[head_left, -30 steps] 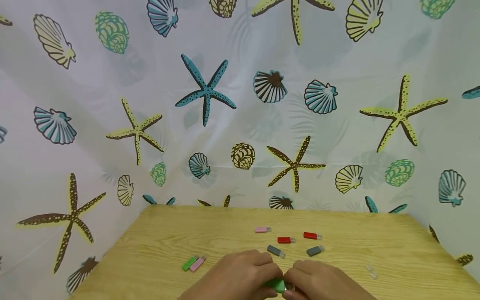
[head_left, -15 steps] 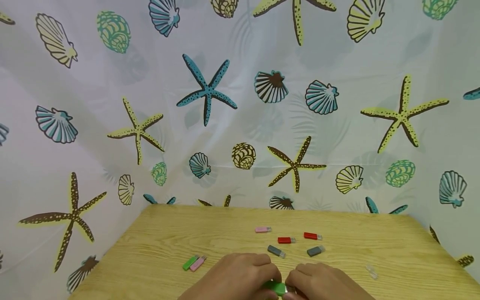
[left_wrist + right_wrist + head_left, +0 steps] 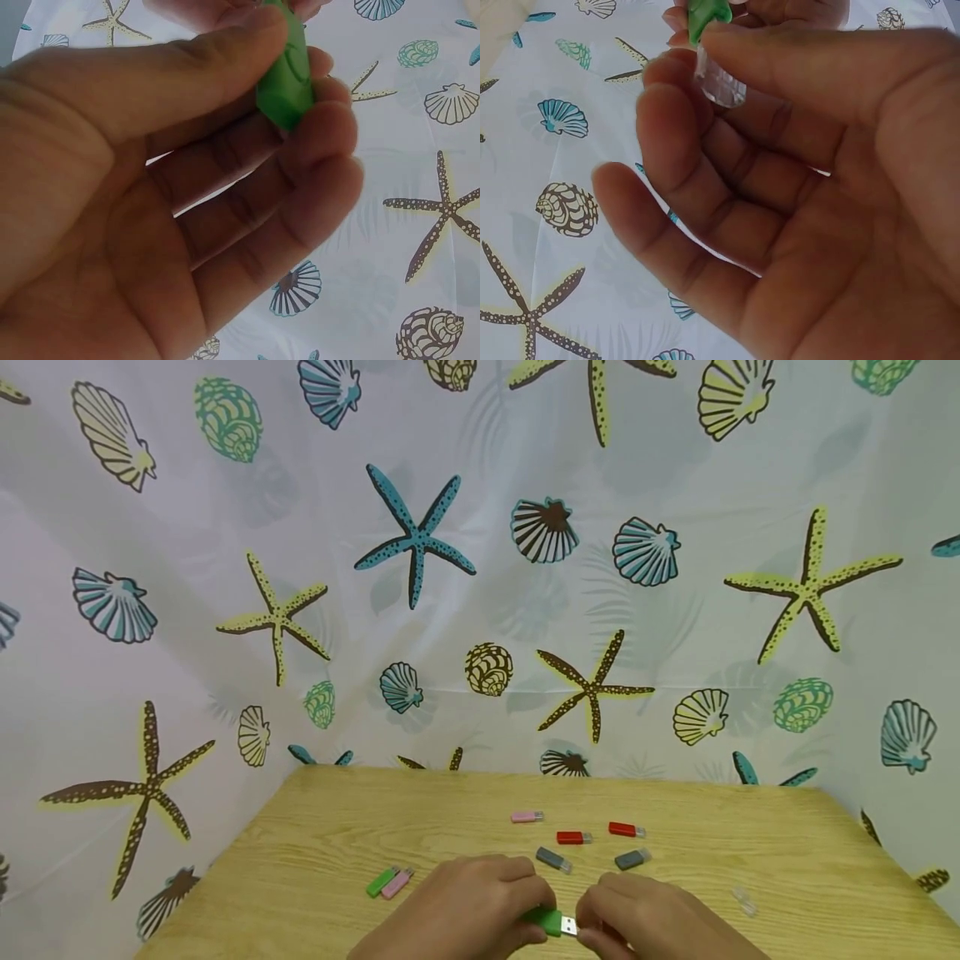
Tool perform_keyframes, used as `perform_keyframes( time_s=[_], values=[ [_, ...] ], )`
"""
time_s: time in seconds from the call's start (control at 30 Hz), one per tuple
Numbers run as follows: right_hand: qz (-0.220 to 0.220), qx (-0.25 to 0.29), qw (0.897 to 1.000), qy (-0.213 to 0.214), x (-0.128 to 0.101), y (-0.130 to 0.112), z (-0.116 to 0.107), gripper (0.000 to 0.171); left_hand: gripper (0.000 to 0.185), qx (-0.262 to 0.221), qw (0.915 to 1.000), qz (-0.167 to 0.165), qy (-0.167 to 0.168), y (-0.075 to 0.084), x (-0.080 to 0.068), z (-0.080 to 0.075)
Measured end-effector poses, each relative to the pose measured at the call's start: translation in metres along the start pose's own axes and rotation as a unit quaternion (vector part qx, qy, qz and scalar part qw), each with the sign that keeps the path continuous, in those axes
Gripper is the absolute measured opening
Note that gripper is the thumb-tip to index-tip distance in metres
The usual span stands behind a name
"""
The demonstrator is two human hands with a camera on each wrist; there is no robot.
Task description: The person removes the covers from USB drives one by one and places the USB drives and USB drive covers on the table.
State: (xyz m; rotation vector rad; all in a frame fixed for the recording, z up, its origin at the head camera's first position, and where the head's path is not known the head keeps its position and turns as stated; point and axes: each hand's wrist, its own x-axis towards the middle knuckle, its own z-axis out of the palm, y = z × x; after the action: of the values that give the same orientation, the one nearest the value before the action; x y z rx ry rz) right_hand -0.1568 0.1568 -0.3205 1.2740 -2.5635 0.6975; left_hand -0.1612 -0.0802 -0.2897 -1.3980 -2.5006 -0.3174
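My left hand [image 3: 476,902] pinches a green USB stick [image 3: 549,922] between thumb and fingers, close over the near part of the table. The stick's metal connector [image 3: 569,926] shows bare, pointing right. In the left wrist view the stick's green body [image 3: 286,90] lies under the thumb. Just to the right, my right hand [image 3: 648,914] pinches a clear cap [image 3: 724,86] between thumb and forefinger, as its wrist view shows. In the head view the fingers hide that cap, and a small gap separates these fingertips from the stick's body.
Beyond the hands lie a pink USB stick [image 3: 527,817], two red ones [image 3: 573,837] and two grey ones [image 3: 632,860]. Another green stick [image 3: 382,882] and a pink one [image 3: 396,884] lie side by side at left. Clear caps [image 3: 744,900] rest at right.
The right hand has drawn away to the right from the green USB stick, taking the clear cap off. The metal connector, mostly hidden before, now shows.
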Motion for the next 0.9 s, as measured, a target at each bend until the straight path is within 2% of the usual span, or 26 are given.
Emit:
perform_keyframes(
  time_s=[0.13,0.3,0.67,0.8,0.9],
  values=[
    [-0.028,-0.004,0.999,0.022,-0.001,0.001,0.000,0.005,0.012,-0.002,1.0000,-0.002,-0.004,0.000,0.001,0.000],
    [-0.069,-0.035,0.995,0.062,-0.001,0.004,0.001,0.004,0.011,-0.004,0.9999,-0.011,-0.007,0.000,0.002,0.001],
    [-0.109,-0.055,0.989,0.088,0.000,0.007,0.001,0.008,0.010,0.015,0.9998,-0.013,0.005,-0.002,0.001,0.001],
    [-0.111,-0.059,0.988,0.089,-0.001,0.010,-0.001,0.006,0.008,0.005,0.9993,-0.037,-0.002,-0.003,0.001,0.000],
    [-0.097,-0.054,0.990,0.083,-0.001,0.011,-0.004,0.005,0.009,-0.012,0.9979,-0.062,-0.016,-0.005,0.002,0.000]
  ],
)
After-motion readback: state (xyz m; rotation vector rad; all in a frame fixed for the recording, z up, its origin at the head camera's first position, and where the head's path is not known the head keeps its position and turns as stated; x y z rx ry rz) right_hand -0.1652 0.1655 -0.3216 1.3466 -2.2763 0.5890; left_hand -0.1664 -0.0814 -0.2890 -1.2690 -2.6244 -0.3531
